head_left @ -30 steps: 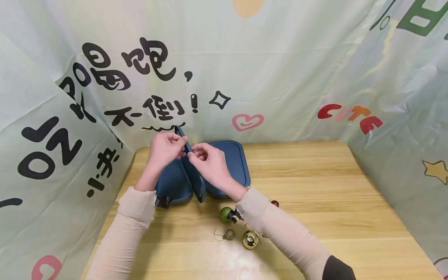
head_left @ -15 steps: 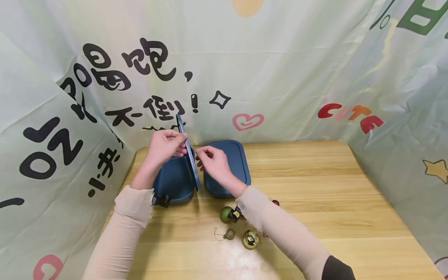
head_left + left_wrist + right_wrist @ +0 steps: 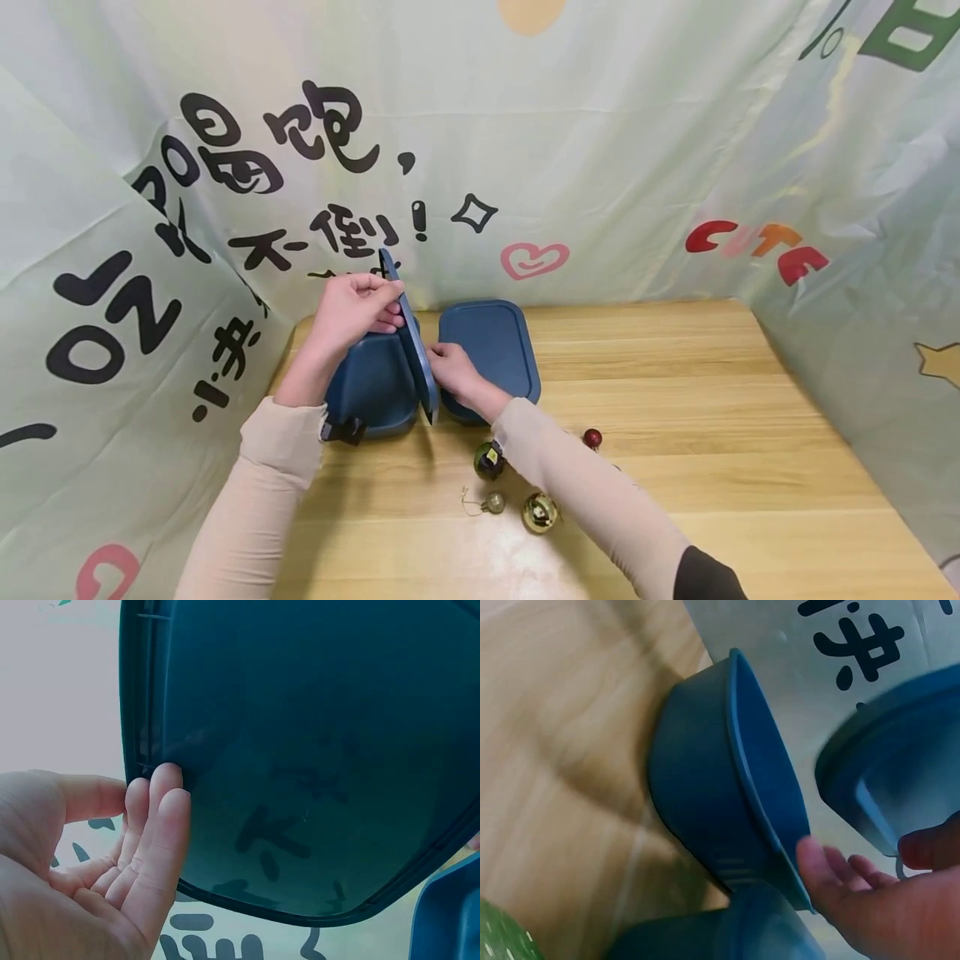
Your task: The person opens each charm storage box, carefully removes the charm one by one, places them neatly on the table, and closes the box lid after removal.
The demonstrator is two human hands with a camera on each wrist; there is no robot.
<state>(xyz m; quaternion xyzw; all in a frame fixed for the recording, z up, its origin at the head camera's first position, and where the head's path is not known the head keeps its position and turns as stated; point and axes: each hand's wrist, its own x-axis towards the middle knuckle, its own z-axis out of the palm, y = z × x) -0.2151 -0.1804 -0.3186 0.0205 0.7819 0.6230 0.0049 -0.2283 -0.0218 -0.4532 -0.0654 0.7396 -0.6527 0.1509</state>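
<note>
My left hand (image 3: 356,312) pinches the upper edge of a dark blue lid (image 3: 412,346), held upright on its side. In the left wrist view, thumb and fingertips meet at the rim of this lid (image 3: 247,787), and its glossy inner face shows. Beside the lid's lower part is my right hand (image 3: 453,371). The right wrist view shows its thumb at the edge of the lid (image 3: 900,772), with the other fingers apart from the thumb. Behind and left of the lid stands an uncovered blue food box (image 3: 375,379); its rim (image 3: 750,765) comes close to the right fingertips.
A second blue box with its lid on (image 3: 491,350) stands to the right. Nearer lie a green bauble (image 3: 487,461), a small glitter bauble (image 3: 493,502), a gold bauble (image 3: 540,512) and a red bauble (image 3: 592,438) on the wooden table (image 3: 675,400). Printed cloth walls enclose the table.
My right hand has let go of the lid's edge and moved down along it. My left hand still holds the lid, which has been raised and turned a little. The right forearm has shifted left.
</note>
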